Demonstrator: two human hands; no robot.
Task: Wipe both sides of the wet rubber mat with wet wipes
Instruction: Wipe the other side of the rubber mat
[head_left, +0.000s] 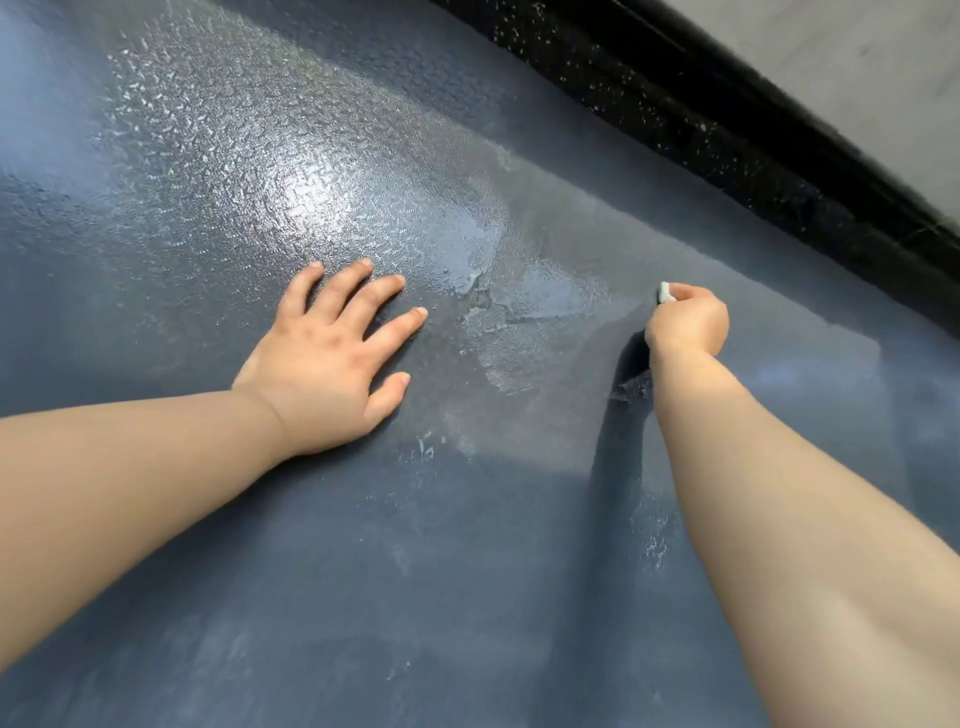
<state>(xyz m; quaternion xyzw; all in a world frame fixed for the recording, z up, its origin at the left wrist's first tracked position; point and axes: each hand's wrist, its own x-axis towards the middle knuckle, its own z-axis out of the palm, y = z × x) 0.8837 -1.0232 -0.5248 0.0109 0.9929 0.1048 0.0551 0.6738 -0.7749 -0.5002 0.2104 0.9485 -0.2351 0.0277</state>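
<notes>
The mat fills nearly the whole view and runs under both forearms, so it lies directly beneath each hand rather than beside it. It looks like a broad, thin, pebbled sheet of dark rubber. From that I judge it limp, fairly heavy for its thickness, and slick where water sits on it. Turning it over would best start from an edge or corner taken with both hands, not from the middle. The left hand lies flat on the mat, fingers straight and spread, holding nothing and apparently pinning the sheet. To its right and slightly farther off, the right hand is curled tight round a small white wipe, only a corner of which shows at the fingertips. Whether the wipe touches the mat is hard to tell. Beyond the left hand a wet patch glistens. Past the right hand the mat's far edge meets a black speckled band, then a pale grey surface.
</notes>
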